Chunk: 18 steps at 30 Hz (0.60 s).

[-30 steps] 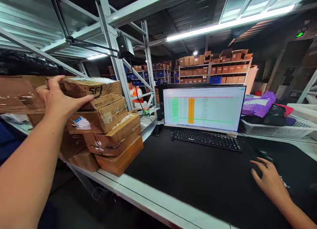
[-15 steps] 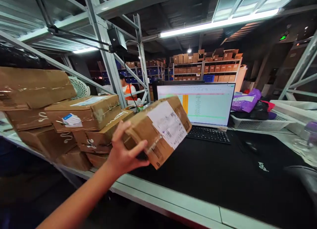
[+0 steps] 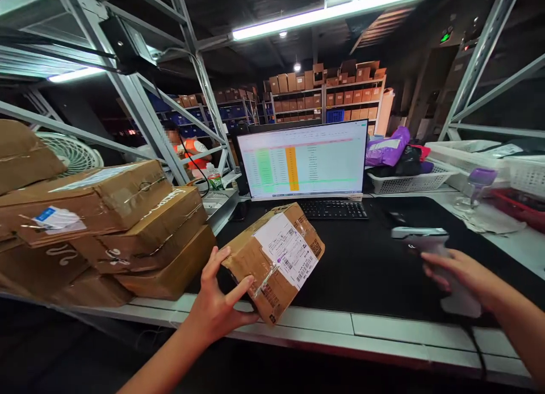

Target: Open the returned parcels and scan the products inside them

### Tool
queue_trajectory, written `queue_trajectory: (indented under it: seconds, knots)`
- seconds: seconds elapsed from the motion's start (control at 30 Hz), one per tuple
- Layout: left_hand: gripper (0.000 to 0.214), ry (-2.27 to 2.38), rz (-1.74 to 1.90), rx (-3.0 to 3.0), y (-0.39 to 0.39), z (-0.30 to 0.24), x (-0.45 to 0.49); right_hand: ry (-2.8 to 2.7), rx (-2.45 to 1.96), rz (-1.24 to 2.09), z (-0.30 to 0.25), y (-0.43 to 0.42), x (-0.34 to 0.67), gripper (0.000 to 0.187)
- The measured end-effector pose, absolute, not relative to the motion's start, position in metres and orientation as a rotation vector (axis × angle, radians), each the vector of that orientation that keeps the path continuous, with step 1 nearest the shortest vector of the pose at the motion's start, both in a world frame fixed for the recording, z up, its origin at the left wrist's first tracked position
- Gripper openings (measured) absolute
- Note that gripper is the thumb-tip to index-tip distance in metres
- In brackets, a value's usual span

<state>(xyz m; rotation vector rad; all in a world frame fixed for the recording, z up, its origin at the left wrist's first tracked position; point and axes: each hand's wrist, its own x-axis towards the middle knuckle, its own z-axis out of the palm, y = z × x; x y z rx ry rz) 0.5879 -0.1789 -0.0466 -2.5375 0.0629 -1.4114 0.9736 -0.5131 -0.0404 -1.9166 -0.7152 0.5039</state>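
My left hand [image 3: 217,303] grips the near end of a brown cardboard parcel [image 3: 276,258] with a white shipping label facing up. The parcel is tilted over the front edge of the black desk mat [image 3: 361,269]. My right hand [image 3: 460,275] is wrapped round the handle of a white handheld barcode scanner [image 3: 421,238], blurred by motion, to the right of the parcel. Left of the parcel stands a stack of taped cardboard parcels [image 3: 106,223].
A monitor [image 3: 303,161] with a spreadsheet and a black keyboard [image 3: 334,209] sit behind the mat. White baskets [image 3: 409,181] with bagged parcels stand at the right. Metal rack posts [image 3: 140,116] rise at left. A person in an orange vest [image 3: 189,147] is further back.
My left hand took the top parcel off the stack and carried it right and down to the mat's front edge. My right hand came back into view and closed on the scanner.
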Motion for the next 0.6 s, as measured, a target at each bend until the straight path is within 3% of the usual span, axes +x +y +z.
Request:
queue_trajectory:
  seconds: [0.17, 0.33, 0.43, 0.6]
  knots:
    - [0.074, 0.041, -1.357, -2.588, -0.183, -0.054, 0.593, -0.894, -1.942, 0.821, -0.020, -0.486, 0.867, 0.033]
    - [0.079, -0.010, -1.363, -2.608, -0.188, -0.062, 0.593, -1.087, -1.949, 0.892, -0.011, -0.484, 0.841, 0.017]
    - [0.082, -0.049, -1.319, -2.617, -0.187, -0.065, 0.592, -1.056, -1.950, 0.874, -0.014, -0.490, 0.844, 0.024]
    - [0.093, -0.176, -1.329, -2.674, -0.191, -0.073, 0.590, -0.864, -2.038, 0.703, -0.025, -0.502, 0.881, 0.053]
